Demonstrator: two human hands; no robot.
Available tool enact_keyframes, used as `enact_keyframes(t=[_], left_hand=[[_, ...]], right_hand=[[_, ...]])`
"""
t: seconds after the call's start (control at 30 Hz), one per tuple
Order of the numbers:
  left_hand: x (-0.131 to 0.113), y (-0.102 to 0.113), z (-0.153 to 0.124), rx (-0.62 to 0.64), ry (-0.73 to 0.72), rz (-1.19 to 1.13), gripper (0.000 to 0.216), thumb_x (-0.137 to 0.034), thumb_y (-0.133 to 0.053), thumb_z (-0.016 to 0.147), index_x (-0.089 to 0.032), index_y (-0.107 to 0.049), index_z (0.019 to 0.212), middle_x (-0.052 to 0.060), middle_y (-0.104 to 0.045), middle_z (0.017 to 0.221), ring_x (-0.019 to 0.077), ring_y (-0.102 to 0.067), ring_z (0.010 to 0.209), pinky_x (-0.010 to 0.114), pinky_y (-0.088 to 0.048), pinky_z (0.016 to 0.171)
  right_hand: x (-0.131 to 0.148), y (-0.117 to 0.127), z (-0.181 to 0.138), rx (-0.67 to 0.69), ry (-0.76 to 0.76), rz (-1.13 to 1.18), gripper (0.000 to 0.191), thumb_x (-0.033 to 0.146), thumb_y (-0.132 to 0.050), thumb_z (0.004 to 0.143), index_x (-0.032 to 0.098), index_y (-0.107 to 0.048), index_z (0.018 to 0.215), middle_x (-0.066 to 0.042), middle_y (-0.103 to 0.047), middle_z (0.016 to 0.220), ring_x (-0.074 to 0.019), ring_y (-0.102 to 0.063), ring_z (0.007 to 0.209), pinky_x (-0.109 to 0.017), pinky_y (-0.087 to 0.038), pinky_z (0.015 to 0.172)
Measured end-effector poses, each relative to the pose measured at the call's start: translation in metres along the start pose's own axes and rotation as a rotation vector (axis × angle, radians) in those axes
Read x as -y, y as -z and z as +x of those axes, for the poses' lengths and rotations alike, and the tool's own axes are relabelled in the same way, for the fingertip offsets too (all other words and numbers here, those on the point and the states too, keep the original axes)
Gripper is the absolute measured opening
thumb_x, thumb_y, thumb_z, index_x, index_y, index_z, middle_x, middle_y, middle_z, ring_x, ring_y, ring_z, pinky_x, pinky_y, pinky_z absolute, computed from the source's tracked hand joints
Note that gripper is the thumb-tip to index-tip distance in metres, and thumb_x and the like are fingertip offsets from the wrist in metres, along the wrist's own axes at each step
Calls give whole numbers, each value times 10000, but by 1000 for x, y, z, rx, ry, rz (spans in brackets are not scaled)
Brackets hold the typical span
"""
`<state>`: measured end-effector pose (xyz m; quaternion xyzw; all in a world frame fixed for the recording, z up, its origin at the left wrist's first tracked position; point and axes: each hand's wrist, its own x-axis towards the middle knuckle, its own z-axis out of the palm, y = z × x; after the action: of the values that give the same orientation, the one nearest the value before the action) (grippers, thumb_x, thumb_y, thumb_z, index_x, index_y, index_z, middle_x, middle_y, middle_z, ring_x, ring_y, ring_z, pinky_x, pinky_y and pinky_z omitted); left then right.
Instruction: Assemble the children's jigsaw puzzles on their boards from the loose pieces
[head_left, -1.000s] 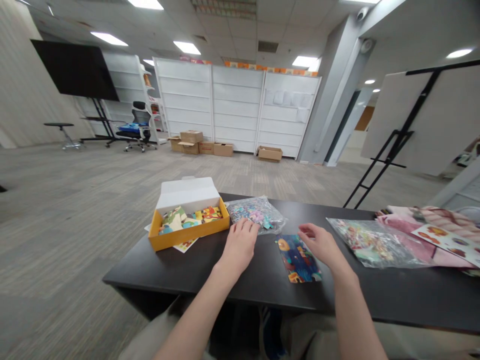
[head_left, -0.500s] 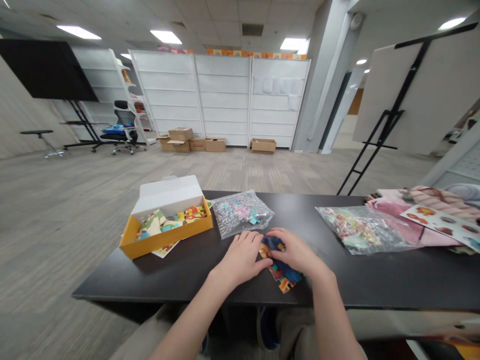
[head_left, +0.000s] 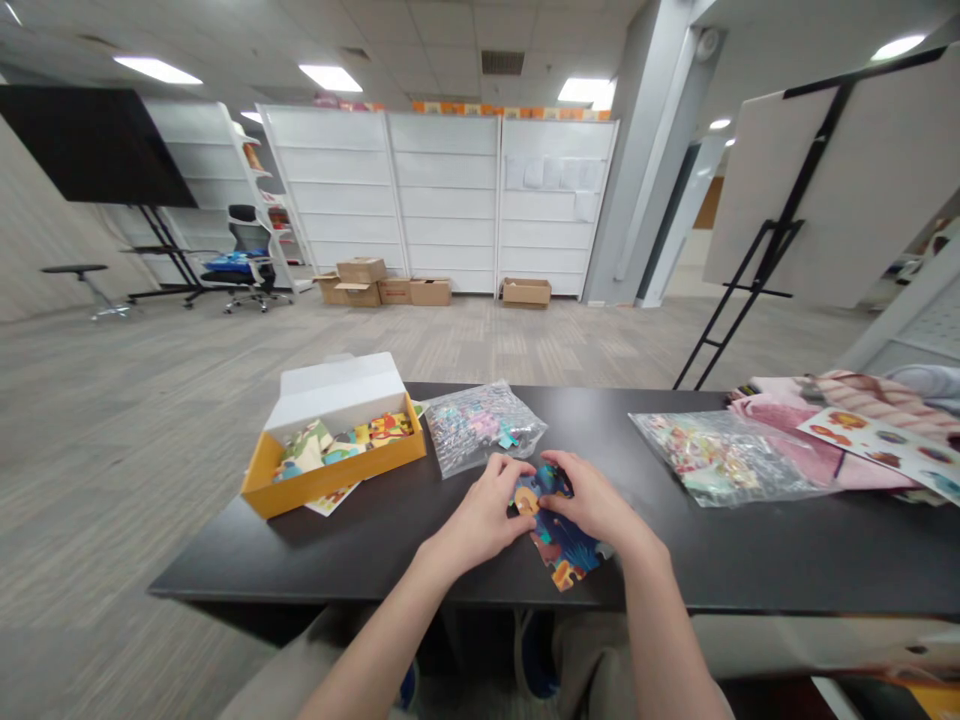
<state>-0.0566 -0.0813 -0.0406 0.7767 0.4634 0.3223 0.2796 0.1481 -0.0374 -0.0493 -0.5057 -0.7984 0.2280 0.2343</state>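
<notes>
Joined jigsaw puzzle pieces [head_left: 566, 548] lie on the black table, dark blue with orange and red patches. My left hand [head_left: 486, 508] grips their left and far edge, its fingers bent and its thumb at the near side. From the right, my right hand [head_left: 596, 500] pinches the far part, thumb on top and fingers curled over the edge. Both hands partly cover the puzzle, so the join between them is not fully visible. Just beyond my left hand lies a clear plastic bag of puzzle pieces [head_left: 480, 428].
On the left, an open yellow box [head_left: 337, 475] holds larger puzzle pieces, with a printed sheet under it. To the right lie another bag of pieces [head_left: 712, 455], pink cloth [head_left: 787, 435] and a picture sheet [head_left: 885, 445]. The table's near edge runs close to my forearms.
My fingers have lifted and bent more around the far end of the puzzle, showing more of its picture. The puzzle has shifted slightly to the left.
</notes>
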Motion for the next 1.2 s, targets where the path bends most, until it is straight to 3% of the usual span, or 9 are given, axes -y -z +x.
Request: enact_keyframes(t=[0.23, 0.43, 0.53, 0.63, 0.93, 1.07, 1.2], left_hand=[[10, 0, 4, -70, -9, -48, 416, -91, -748, 718, -203, -655, 1108, 55, -583, 1129, 199, -614, 978, 332, -530, 870], [8, 1, -1, -150, 52, -157, 404, -152, -719, 768, -202, -668, 1166, 57, -695, 1101, 201, -657, 940, 332, -549, 841], [5, -3, -8, -85, 52, -231, 420, -183, -712, 777, -197, -660, 1193, 56, -706, 1091, 191, -671, 908, 312, -560, 815], [1, -5, -15, 31, -3, -148, 424, -170, -698, 785, -214, -663, 1205, 50, -703, 1097, 195, -668, 934, 317, -551, 841], [-6, -2, -16, 69, -100, 60, 413, -129, -599, 825, -212, -637, 1227, 67, -679, 1199, 227, -650, 1090, 357, -501, 983], [-3, -1, -15, 82, -107, 72, 427, -114, -565, 820, -215, -643, 1227, 67, -666, 1221, 224, -648, 1096, 353, -502, 985], [-1, 2, -13, 77, -109, 33, 428, -99, -564, 804, -207, -654, 1208, 71, -679, 1182, 219, -649, 1082, 345, -500, 975]], right_hand=[[-2, -2, 1, 38, 22, -31, 554, 156, -664, 789, 183, -595, 1338, -108, -627, 1351, -282, -526, 1269, -421, -387, 1101], [-4, -4, 6, -10, -30, -162, 569, 252, -679, 823, 165, -560, 1372, -148, -613, 1304, -304, -547, 1210, -430, -406, 1050], [-4, -4, 8, -29, -50, -225, 490, 293, -681, 833, 171, -614, 1302, -154, -628, 1233, -317, -567, 1170, -441, -417, 1019], [-4, -6, 10, -58, -88, -222, 444, 287, -702, 820, 199, -638, 1250, -133, -635, 1163, -302, -601, 1101, -423, -444, 976], [-7, -4, 14, -168, -79, 72, 343, 187, -707, 729, 195, -681, 1071, -56, -622, 1023, -199, -644, 928, -337, -514, 856], [-11, 1, 15, -201, -77, 300, 258, 252, -645, 758, 174, -681, 1001, -45, -677, 895, -184, -657, 788, -327, -530, 765], [-16, 7, 12, -208, -91, 352, 203, 356, -609, 780, 186, -650, 884, -28, -673, 745, -186, -621, 683, -312, -507, 660]])
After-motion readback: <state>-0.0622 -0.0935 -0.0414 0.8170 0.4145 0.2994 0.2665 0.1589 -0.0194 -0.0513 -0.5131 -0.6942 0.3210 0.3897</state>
